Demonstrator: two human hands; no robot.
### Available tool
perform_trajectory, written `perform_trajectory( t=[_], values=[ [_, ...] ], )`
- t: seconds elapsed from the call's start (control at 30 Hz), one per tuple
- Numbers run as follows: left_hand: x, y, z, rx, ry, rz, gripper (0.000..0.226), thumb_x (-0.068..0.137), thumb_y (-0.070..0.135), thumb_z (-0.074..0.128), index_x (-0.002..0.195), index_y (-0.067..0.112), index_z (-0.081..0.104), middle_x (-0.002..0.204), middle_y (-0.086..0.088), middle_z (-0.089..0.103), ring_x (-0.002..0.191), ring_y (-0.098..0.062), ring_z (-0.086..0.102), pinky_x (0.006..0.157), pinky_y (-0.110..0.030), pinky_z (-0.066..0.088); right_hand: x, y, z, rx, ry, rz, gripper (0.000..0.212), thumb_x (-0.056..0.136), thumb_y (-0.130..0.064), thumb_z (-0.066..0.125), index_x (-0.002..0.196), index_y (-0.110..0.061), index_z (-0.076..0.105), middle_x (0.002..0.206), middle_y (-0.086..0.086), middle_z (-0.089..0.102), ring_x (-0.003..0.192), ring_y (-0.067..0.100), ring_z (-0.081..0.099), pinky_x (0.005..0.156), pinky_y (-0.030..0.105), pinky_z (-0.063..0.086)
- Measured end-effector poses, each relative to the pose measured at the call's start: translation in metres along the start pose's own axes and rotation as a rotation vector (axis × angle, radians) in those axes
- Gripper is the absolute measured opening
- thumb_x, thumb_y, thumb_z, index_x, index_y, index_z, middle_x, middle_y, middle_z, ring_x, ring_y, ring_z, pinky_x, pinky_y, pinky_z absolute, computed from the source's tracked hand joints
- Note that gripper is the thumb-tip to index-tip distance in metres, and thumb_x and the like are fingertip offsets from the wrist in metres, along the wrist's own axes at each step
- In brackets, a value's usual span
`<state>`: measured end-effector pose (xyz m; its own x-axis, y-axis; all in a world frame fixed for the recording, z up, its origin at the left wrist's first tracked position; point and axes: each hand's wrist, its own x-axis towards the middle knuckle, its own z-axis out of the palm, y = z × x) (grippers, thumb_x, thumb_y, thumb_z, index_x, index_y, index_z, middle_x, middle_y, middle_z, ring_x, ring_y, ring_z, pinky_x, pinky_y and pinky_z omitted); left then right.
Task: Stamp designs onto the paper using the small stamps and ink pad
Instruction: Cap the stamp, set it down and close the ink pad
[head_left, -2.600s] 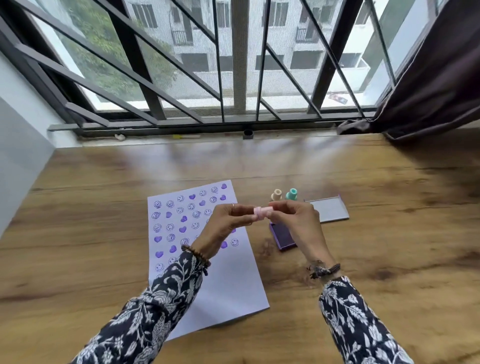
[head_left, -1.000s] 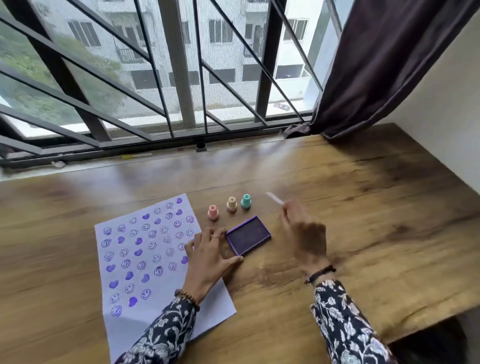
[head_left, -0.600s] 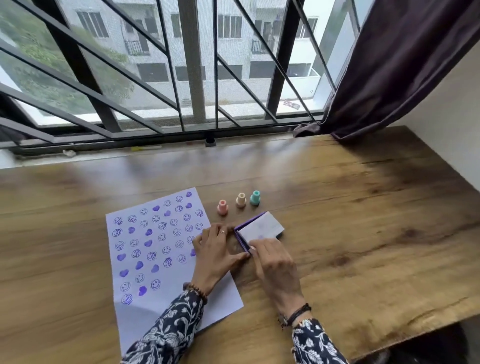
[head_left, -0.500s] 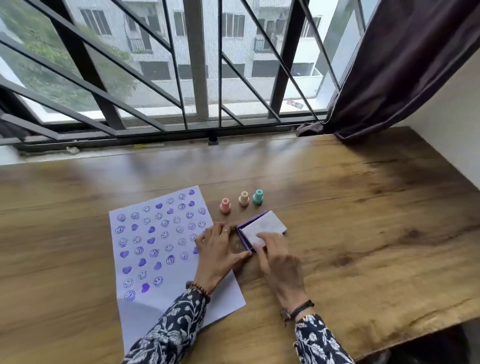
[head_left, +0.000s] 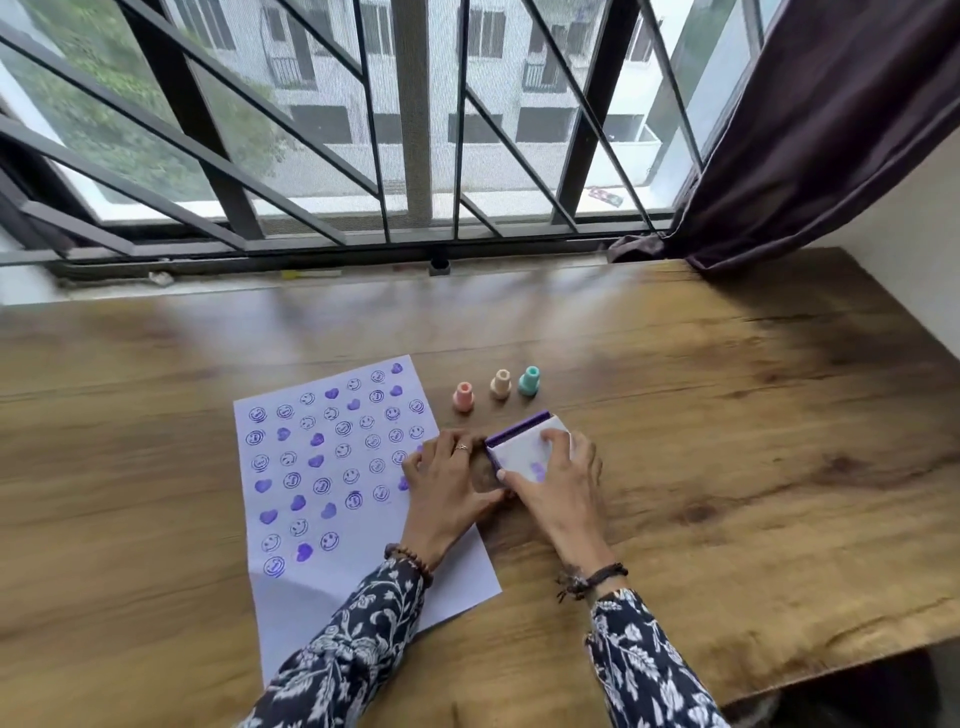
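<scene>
Fingers (head_left: 560, 442) apparently flat on ink pad (head_left: 519, 453)

Pink stamp (head_left: 463, 397): no longer held in the air between both grips; it now stands on the bench (head_left: 727, 441), at the left end of the row with the cream stamp (head_left: 501, 383) and teal stamp (head_left: 529, 381).
Lid (head_left: 519, 452): gone from the bench right of the ink pad (head_left: 517, 430); it now covers the pad, leaving a purple strip along the far side.
Right grip (head_left: 558, 486): has come down onto the lid.
Left grip (head_left: 447, 486): lowered onto the right edge of the paper (head_left: 332, 467), thumb by the ink pad.
</scene>
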<state>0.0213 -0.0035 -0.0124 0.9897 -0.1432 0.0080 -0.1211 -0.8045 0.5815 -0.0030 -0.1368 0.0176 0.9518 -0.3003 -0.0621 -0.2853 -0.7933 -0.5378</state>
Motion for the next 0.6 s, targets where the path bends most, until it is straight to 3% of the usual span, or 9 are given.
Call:
perform_trajectory(
  t=[0.4,0.6],
  values=[
    [0.002,-0.003,0.001,-0.038,-0.031,-0.007,0.065,0.064,0.046,0.069,0.122,0.028,0.047,0.123,0.001,0.047,0.118,-0.017,0.037,0.089,-0.034,0.017,0.006,-0.009,0.005,-0.001,-0.025,0.070,0.075,0.065,-0.042,0.076,0.125,-0.015,0.040,0.129,0.016,0.038,0.121,0.032,0.033,0.101,0.036,0.032],
    [0.004,-0.008,-0.001,-0.003,-0.115,0.071,0.086,0.063,0.055,0.070,0.135,0.026,0.034,0.131,0.000,0.041,0.124,-0.019,0.032,0.094,-0.031,0.012,0.008,-0.012,0.010,-0.053,0.042,0.087,0.073,0.065,-0.049,0.073,0.123,-0.017,0.042,0.126,0.014,0.042,0.117,0.031,0.038,0.098,0.035,0.033]
  ],
)
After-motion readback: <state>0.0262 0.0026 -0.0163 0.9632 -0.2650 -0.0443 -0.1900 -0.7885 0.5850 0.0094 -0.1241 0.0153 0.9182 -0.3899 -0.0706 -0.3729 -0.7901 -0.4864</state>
